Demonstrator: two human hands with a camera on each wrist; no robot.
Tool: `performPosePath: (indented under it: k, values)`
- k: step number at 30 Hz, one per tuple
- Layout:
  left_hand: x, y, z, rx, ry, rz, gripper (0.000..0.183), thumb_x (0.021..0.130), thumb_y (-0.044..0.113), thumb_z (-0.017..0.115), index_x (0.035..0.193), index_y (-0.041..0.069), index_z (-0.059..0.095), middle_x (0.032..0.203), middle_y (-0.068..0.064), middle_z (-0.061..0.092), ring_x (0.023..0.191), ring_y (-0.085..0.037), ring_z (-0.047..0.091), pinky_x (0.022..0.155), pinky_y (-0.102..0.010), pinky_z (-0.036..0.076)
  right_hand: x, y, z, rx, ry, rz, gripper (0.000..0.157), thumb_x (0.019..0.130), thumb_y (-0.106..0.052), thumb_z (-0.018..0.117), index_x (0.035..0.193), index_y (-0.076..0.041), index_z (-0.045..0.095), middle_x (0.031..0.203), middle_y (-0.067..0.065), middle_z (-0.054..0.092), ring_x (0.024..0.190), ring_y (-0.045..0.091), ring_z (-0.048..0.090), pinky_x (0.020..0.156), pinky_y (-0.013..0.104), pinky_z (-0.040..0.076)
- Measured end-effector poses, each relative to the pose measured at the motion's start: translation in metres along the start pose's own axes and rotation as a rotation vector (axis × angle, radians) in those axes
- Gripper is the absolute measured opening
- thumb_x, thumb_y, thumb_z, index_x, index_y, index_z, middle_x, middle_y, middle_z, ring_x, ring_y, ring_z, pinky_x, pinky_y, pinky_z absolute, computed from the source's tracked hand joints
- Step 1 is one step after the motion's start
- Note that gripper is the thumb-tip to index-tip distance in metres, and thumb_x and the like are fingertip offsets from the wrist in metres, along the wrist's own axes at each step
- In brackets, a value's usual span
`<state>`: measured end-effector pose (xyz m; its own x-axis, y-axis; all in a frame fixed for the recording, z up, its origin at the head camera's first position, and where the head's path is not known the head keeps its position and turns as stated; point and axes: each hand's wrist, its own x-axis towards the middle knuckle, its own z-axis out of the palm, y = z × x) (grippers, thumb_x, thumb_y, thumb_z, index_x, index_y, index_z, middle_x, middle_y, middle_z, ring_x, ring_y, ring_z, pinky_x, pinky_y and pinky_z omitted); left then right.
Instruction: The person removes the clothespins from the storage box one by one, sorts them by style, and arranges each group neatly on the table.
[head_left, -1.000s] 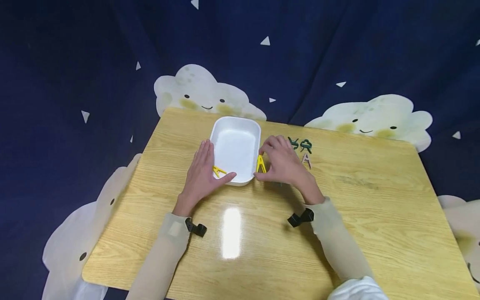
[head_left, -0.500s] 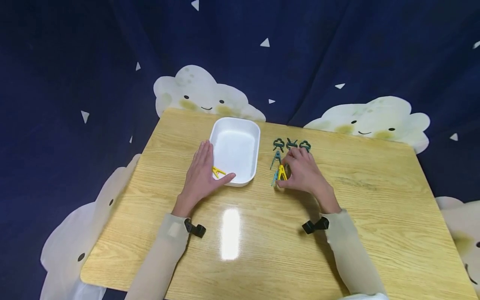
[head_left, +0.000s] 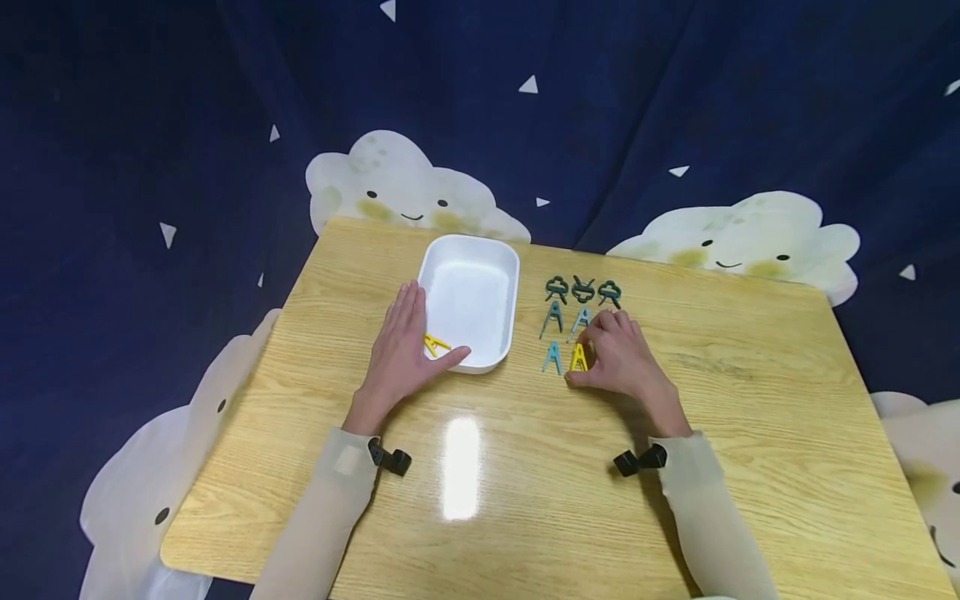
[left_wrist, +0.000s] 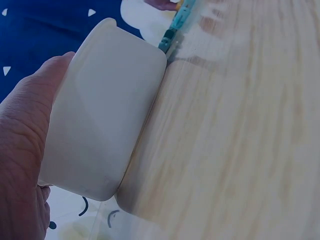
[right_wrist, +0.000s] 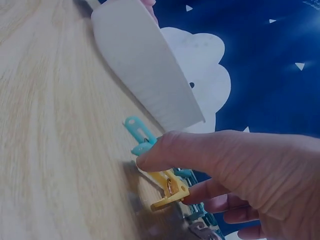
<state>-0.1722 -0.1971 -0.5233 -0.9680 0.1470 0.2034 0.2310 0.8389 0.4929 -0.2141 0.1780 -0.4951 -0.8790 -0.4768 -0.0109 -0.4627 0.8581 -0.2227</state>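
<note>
My left hand [head_left: 405, 343] lies along the left side of a white plastic tray [head_left: 468, 250], fingers straight and thumb stretched over its near rim. Inside the tray, by that thumb, is a yellow clothespin [head_left: 436, 344]. Right of the tray, my right hand [head_left: 622, 354] pinches a second yellow clothespin [head_left: 577, 357] between thumb and fingers, close over the table. Just left of it stands a light blue clothespin [head_left: 552, 357]. Behind these are a dark teal clothespin [head_left: 553, 317] and a pale blue one [head_left: 581, 322], the latter near my right fingertips.
Several dark green cloud-shaped clips [head_left: 582, 290] form a row behind the clothespins. A pinkish clip [right_wrist: 202, 230] shows beyond my right fingers in the right wrist view. The wooden table [head_left: 525, 492] meets a dark blue curtain [head_left: 480, 83] with cloud prints at its back edge.
My right hand has moved right from the tray's right edge, carrying the yellow clothespin to beside the light blue one. My left hand and the tray have stayed put.
</note>
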Motion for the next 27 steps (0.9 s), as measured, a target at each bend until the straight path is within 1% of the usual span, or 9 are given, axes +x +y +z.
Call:
performPosePath:
  k: [5,11,17,20,22,27]
  values:
    - [0.000,0.000,0.001,-0.002,0.003,0.002,0.130,0.084,0.089,0.054,0.167,0.002,0.005,0.175,-0.010,-0.004,0.162,-0.025,-0.004,0.132,-0.042,0.005,-0.003,0.003,0.003,-0.007,-0.001,0.005,0.061,0.072,-0.057,0.088,0.107,-0.009,0.074,0.121,0.015,0.055,0.122,0.042,0.042,0.096,0.056,0.041]
    - [0.001,-0.001,0.000,-0.008,0.017,0.013,0.128,0.084,0.086,0.056,0.166,0.001,0.007,0.175,-0.011,-0.002,0.163,-0.028,0.000,0.132,-0.042,0.006,-0.003,0.006,0.005,-0.001,-0.005,0.009,0.063,0.074,-0.057,0.088,0.114,-0.009,0.075,0.121,0.015,0.054,0.120,0.041,0.042,0.094,0.055,0.041]
    - [0.000,-0.002,0.001,-0.002,0.022,0.013,0.129,0.083,0.088,0.056,0.166,0.000,0.008,0.175,-0.011,-0.002,0.162,-0.028,0.001,0.132,-0.042,0.007,-0.003,0.002,0.001,-0.028,0.003,0.008,0.062,0.075,-0.057,0.087,0.114,-0.011,0.074,0.122,0.015,0.054,0.117,0.041,0.044,0.091,0.054,0.041]
    - [0.000,-0.002,0.001,-0.001,0.018,0.012,0.130,0.083,0.088,0.055,0.166,0.000,0.008,0.175,-0.011,-0.002,0.162,-0.027,-0.001,0.132,-0.042,0.006,0.000,-0.004,-0.006,-0.026,0.031,0.001,0.060,0.075,-0.055,0.087,0.113,-0.011,0.074,0.121,0.014,0.054,0.114,0.039,0.044,0.089,0.052,0.041]
    - [0.000,-0.002,0.001,-0.004,0.018,0.011,0.130,0.083,0.088,0.056,0.166,0.000,0.007,0.175,-0.011,-0.003,0.162,-0.026,-0.002,0.132,-0.042,0.006,0.004,-0.011,-0.011,-0.011,0.056,-0.021,0.058,0.077,-0.053,0.086,0.114,-0.010,0.074,0.122,0.014,0.055,0.113,0.038,0.044,0.089,0.051,0.040]
    - [0.000,-0.002,0.000,-0.013,0.010,0.005,0.132,0.082,0.088,0.058,0.166,0.001,0.005,0.175,-0.011,-0.004,0.162,-0.025,-0.004,0.132,-0.041,0.004,0.020,-0.036,-0.024,0.007,0.125,-0.112,0.050,0.084,-0.047,0.080,0.116,-0.009,0.073,0.125,0.015,0.058,0.116,0.038,0.046,0.090,0.052,0.040]
